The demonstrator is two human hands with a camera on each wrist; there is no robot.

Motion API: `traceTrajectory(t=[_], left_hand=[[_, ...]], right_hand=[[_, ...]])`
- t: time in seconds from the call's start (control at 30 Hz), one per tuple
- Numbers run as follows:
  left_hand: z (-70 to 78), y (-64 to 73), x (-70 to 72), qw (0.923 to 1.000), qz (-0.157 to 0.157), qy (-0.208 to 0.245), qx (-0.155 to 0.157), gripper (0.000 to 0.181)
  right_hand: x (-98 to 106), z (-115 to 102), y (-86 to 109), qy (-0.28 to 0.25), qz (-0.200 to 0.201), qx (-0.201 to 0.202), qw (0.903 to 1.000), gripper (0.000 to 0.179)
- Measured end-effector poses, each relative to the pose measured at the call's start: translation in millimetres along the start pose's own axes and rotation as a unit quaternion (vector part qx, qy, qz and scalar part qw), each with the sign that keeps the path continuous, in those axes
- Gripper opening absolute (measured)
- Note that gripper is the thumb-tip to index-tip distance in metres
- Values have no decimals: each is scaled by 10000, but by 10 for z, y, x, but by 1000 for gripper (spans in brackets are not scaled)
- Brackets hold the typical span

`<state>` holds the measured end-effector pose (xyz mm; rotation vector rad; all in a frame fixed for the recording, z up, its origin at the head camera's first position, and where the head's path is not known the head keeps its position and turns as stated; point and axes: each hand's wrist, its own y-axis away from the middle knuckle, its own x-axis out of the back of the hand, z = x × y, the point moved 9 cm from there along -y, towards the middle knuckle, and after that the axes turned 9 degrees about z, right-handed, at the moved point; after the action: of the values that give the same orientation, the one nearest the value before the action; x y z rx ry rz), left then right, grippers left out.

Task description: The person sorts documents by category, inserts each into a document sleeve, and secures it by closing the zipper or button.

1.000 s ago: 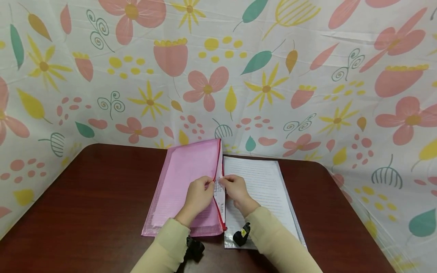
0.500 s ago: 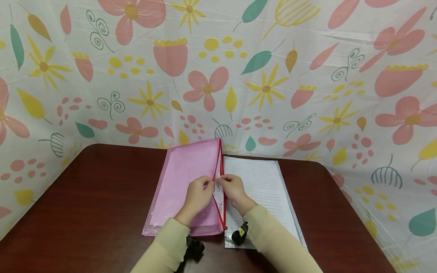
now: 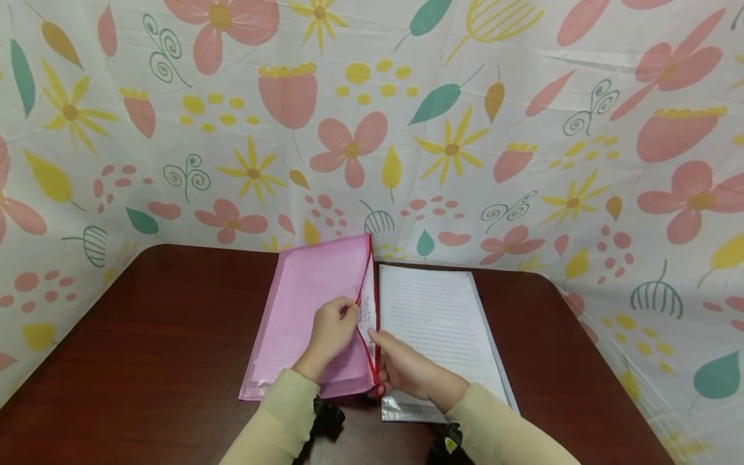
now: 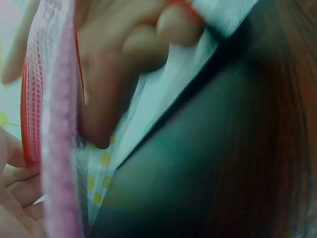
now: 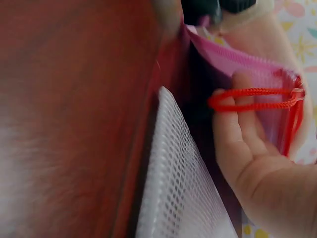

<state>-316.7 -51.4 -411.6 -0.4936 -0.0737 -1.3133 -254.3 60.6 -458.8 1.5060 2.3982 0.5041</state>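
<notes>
A pink mesh zipper pouch (image 3: 314, 274) with a red zipper edge lies left of centre, its mouth parted and a printed white sheet (image 3: 366, 313) showing inside. My left hand (image 3: 331, 329) pinches the near edge of that mouth and keeps it lifted. At the pouch's lower right corner is my right hand (image 3: 409, 368), thumb stretched toward the opening. The right wrist view has a red cord loop (image 5: 252, 99), attached at the pouch's corner, against its nearly straight fingertips. In the left wrist view, the pink mesh edge (image 4: 62, 148) stands close to the camera.
Just right of the pink pouch lies a whitish mesh pouch (image 3: 430, 316) with a sheet of printed lines in it. Both rest on a dark red-brown wooden table (image 3: 174, 336). A flower-patterned cloth (image 3: 360, 97) rises behind the table's far edge.
My right hand has left the zipper's middle and moved down toward me to the pouch's lower corner, by the red cord. My left hand keeps its pinch, shifted slightly left with the pouch.
</notes>
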Motion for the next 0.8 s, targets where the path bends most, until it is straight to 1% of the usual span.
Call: traceTrajectory(t=[0.07, 0.17, 0.23, 0.3, 0.33, 0.43, 0.5, 0.6, 0.67, 0.7, 0.73, 0.8], left_hand=[[-22, -1, -3, 10000, -53, -52, 61, 19], [-49, 9, -23, 9995, -176, -255, 100, 20], [-75, 26, -62, 9981, -373, -481, 102, 20], [-108, 54, -125, 9944, -706, -786, 56, 23], [-120, 70, -162, 9913, -920, -935, -23, 25], [-140, 138, -261, 9778, -1667, -1251, -227, 35], [-134, 197, -305, 9666, -2194, -1277, -349, 46], [-139, 290, -345, 9456, -2908, -1397, -410, 71], [-146, 346, -359, 9308, -3254, -1594, -479, 88], [-149, 369, -364, 9246, -3374, -1694, -510, 96], [-158, 387, -369, 9186, -3463, -1825, -550, 102], [-170, 413, -375, 9099, -3558, -2035, -636, 110]], right_hand=[[-13, 29, 85, 366, -149, -22, 9992, 57], [47, 29, 169, 1155, -72, 145, 9932, 45], [105, 20, 197, 1726, 47, 301, 9845, 42], [156, 2, 214, 2286, 163, 488, 9722, 40], [172, -11, 216, 2531, 197, 596, 9654, 39], [187, -37, 214, 3030, 202, 852, 9490, 33], [178, -49, 206, 3242, 153, 987, 9407, 31], [166, -58, 197, 3446, 76, 1092, 9323, 30], [163, -62, 194, 3493, 67, 1131, 9301, 28], [160, -63, 194, 3463, 48, 1137, 9312, 26], [156, -64, 193, 3425, 38, 1157, 9324, 23], [148, -61, 191, 3280, 33, 1180, 9373, 16]])
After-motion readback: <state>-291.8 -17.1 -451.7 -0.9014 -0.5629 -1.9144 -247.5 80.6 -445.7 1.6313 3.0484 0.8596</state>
